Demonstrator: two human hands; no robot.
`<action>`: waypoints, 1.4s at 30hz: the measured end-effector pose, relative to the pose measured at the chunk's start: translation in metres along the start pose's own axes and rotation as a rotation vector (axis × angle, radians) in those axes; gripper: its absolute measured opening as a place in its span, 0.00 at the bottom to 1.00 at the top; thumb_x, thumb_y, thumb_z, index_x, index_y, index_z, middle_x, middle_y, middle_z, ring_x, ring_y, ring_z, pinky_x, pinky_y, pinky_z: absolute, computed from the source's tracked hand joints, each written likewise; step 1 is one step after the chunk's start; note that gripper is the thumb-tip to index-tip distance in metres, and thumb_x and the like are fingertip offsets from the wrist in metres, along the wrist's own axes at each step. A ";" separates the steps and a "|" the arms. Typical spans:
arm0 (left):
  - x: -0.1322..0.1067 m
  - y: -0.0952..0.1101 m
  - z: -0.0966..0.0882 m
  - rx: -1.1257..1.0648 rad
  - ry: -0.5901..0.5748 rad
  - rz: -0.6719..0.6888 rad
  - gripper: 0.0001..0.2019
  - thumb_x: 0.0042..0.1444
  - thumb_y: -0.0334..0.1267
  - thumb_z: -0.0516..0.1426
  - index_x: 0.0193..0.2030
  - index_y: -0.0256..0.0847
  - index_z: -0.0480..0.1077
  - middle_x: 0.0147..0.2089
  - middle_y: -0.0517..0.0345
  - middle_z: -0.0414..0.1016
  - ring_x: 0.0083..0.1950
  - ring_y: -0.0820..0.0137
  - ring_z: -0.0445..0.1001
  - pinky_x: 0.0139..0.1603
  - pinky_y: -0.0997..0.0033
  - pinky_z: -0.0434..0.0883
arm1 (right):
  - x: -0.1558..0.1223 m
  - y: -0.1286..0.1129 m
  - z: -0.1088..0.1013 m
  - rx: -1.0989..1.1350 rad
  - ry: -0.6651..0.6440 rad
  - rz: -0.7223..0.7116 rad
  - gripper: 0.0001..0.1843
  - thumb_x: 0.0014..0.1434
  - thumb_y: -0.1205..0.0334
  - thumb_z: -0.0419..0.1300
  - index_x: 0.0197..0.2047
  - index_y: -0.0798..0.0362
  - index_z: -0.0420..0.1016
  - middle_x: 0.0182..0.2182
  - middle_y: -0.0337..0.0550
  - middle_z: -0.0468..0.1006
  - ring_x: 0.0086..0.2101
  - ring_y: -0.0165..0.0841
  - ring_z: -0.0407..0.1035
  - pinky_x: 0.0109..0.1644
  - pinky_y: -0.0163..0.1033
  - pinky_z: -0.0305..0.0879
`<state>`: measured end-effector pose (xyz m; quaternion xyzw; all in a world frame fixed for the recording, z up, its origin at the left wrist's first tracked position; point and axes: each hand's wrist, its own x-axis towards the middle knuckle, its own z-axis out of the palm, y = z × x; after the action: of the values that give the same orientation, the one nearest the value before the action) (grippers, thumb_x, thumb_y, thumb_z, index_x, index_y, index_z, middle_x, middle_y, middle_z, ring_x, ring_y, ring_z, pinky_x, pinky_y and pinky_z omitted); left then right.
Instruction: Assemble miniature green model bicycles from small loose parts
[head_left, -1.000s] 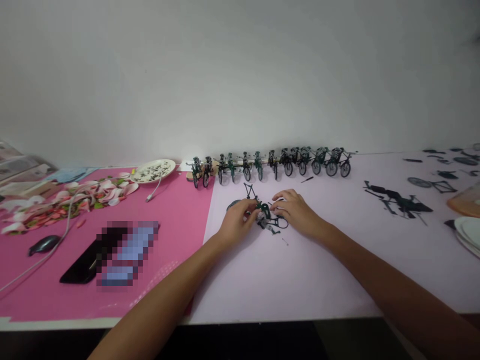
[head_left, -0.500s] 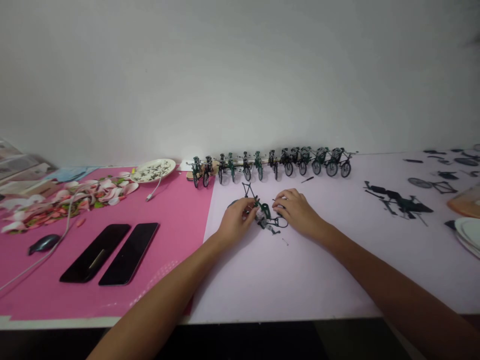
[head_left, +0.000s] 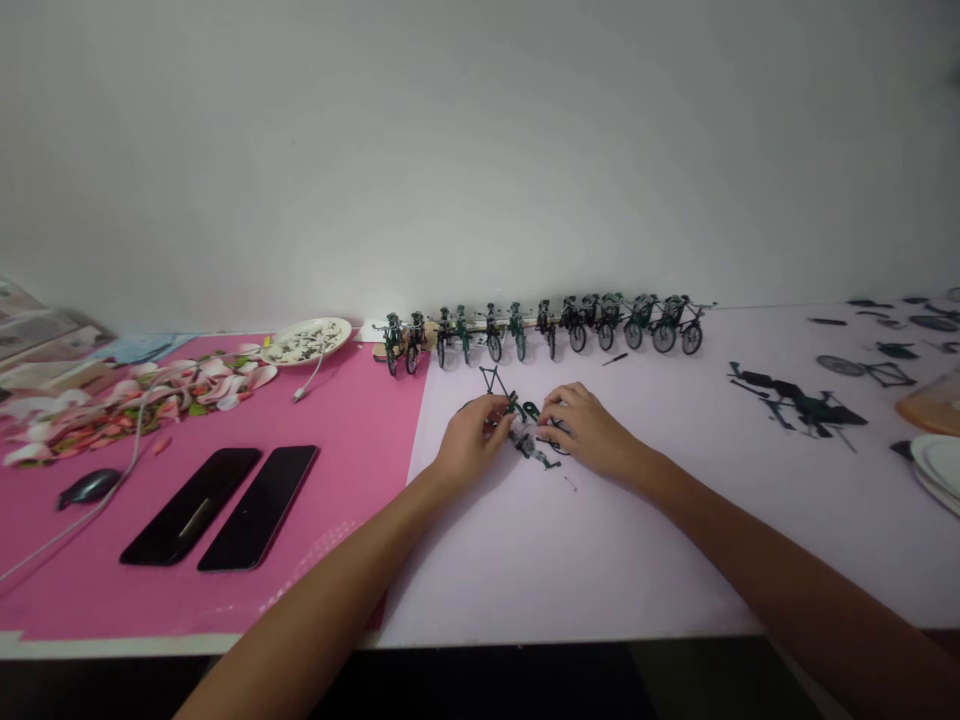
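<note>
A partly assembled miniature bicycle [head_left: 531, 411], dark green, lies on its side on the pale lilac sheet between my hands. My left hand [head_left: 472, 438] pinches it from the left with thumb and index finger. From the right, my right hand [head_left: 583, 428] has its fingers curled together at the bicycle; whatever they hold is hidden. A dark triangular bicycle frame part [head_left: 493, 380] sticks out above my left fingers. Grey and dark pieces [head_left: 534, 448] lie just below the fingertips. Nearer to me is a tiny thin pin [head_left: 571, 484].
Finished miniature bicycles [head_left: 516, 330] stand in a row along the wall. Loose dark parts [head_left: 802, 400] lie at the right, near white plates [head_left: 937, 462]. On the pink sheet are two phones [head_left: 259, 508], a mouse [head_left: 88, 488], petals [head_left: 142, 405] and a plate of small pieces [head_left: 306, 341].
My right hand has moved slightly left, its fingertips now closer to my left hand and covering more of the bicycle. My left hand stays nearly still, still pinching.
</note>
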<state>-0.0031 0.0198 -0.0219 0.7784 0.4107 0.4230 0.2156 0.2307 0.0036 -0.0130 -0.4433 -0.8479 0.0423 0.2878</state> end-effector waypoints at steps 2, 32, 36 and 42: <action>0.000 0.000 -0.001 0.011 -0.001 -0.003 0.08 0.66 0.41 0.58 0.47 0.42 0.74 0.43 0.52 0.81 0.42 0.66 0.80 0.40 0.69 0.76 | 0.000 -0.001 -0.003 0.050 -0.035 -0.006 0.12 0.70 0.53 0.60 0.40 0.47 0.82 0.42 0.48 0.78 0.48 0.44 0.69 0.52 0.54 0.71; 0.007 -0.005 -0.016 0.120 0.044 0.030 0.09 0.67 0.42 0.56 0.49 0.42 0.73 0.43 0.53 0.81 0.39 0.68 0.79 0.39 0.69 0.77 | 0.002 0.001 0.001 -0.034 0.027 0.075 0.11 0.68 0.54 0.61 0.44 0.48 0.84 0.42 0.49 0.83 0.49 0.49 0.69 0.53 0.58 0.68; 0.012 -0.009 -0.027 0.194 0.057 0.054 0.10 0.68 0.42 0.55 0.50 0.41 0.72 0.44 0.51 0.80 0.40 0.67 0.80 0.40 0.68 0.77 | 0.001 -0.004 0.000 0.004 0.018 0.063 0.15 0.69 0.49 0.60 0.48 0.48 0.83 0.49 0.51 0.81 0.55 0.51 0.68 0.58 0.61 0.67; 0.018 -0.015 -0.037 0.257 0.087 0.027 0.10 0.68 0.42 0.55 0.50 0.41 0.71 0.42 0.52 0.81 0.38 0.67 0.80 0.40 0.67 0.77 | -0.003 -0.025 0.009 0.103 -0.159 -0.023 0.27 0.69 0.43 0.58 0.66 0.43 0.73 0.66 0.47 0.72 0.69 0.52 0.55 0.70 0.65 0.58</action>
<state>-0.0355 0.0431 -0.0031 0.7861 0.4599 0.4031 0.0902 0.2092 -0.0125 -0.0134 -0.4136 -0.8696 0.1175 0.2426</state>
